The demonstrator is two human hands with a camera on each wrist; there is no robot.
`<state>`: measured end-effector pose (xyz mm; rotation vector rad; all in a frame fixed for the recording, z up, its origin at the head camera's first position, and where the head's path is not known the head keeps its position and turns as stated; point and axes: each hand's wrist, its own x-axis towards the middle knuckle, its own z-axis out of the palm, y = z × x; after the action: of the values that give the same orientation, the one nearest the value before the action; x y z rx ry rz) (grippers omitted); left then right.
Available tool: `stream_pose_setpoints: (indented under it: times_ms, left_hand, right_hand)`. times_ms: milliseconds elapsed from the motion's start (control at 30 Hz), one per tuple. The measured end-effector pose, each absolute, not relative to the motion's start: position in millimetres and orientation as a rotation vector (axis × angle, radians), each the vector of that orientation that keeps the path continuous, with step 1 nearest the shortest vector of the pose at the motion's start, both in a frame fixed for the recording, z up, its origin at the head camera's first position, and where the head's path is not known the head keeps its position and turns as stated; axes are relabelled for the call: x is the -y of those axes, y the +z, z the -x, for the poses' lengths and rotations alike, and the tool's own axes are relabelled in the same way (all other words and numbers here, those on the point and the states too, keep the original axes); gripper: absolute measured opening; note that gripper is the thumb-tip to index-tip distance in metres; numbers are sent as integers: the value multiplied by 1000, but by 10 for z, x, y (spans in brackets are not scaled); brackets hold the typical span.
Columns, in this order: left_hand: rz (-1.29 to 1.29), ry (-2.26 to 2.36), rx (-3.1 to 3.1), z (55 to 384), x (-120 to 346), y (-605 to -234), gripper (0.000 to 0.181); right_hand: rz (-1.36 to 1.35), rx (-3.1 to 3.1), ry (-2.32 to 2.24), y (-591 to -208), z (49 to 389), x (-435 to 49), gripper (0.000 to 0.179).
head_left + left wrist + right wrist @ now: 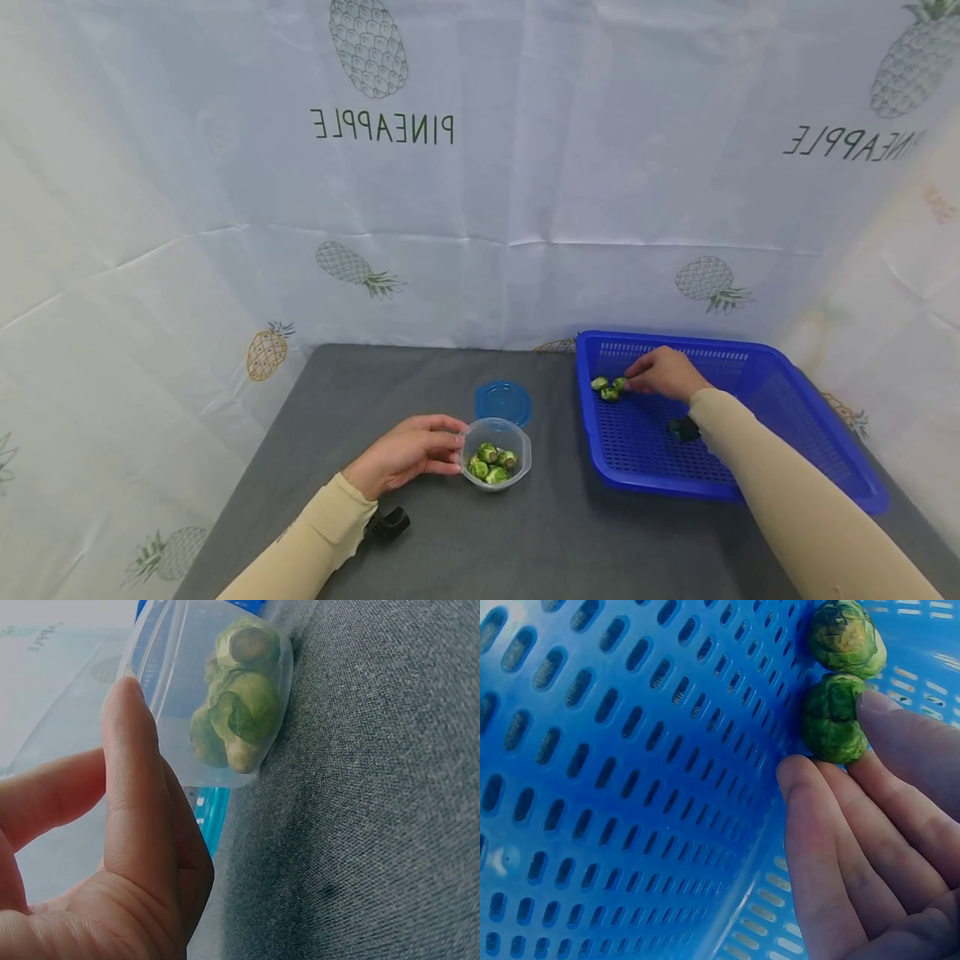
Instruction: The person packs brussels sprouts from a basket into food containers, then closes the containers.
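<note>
1. Head view: 4 sprouts (pixel 492 463), round, green w/ paler ends, sit in a clear bowl (pixel 525 452) on the grey bench (pixel 555 533); blue lid (pixel 503 402) lies just behind it. 3 more are in the blue basket (pixel 645 454), nr its L wall. L hand (pixel 412 450): fingers fairly straight, tips at bowl's L side. R hand (pixel 666 375) is in the basket, pinching the rightmost sprout (pixel 620 384) there. Only this view gets the whole lid + curtain (pixel 510 192) w/ reversed "PINEAPPLE". Forearms cut off at frame edge.

2. L wrist view: bowl seen side-on, sprouts cloudy thru its wall; one shows a round brown stem end, another a loose leaf, neither clear from above. Fingertip meets rim. Bowl's top is cut off; lid is just a teal sliver, mostly hidden.

3. R wrist view: pinched sprout is dark green, leaves tightly wrapped, btwn thumb + fingers; neighbour touching it has a yellow-brown patch. Third mostly hidden behind, cut off at top. Basket's slots v. clear here.
</note>
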<state>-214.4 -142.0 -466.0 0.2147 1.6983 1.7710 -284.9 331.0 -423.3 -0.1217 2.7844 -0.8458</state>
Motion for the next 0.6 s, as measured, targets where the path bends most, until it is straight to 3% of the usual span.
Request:
stream_pose_setpoints:
  times_ms: [600]
  left_hand:
    - [-212, 1774, -1688, 2138, 1420, -4657, 47]
  right_hand:
    - [18, -2832, -828, -4270, 2854, -3236, 34]
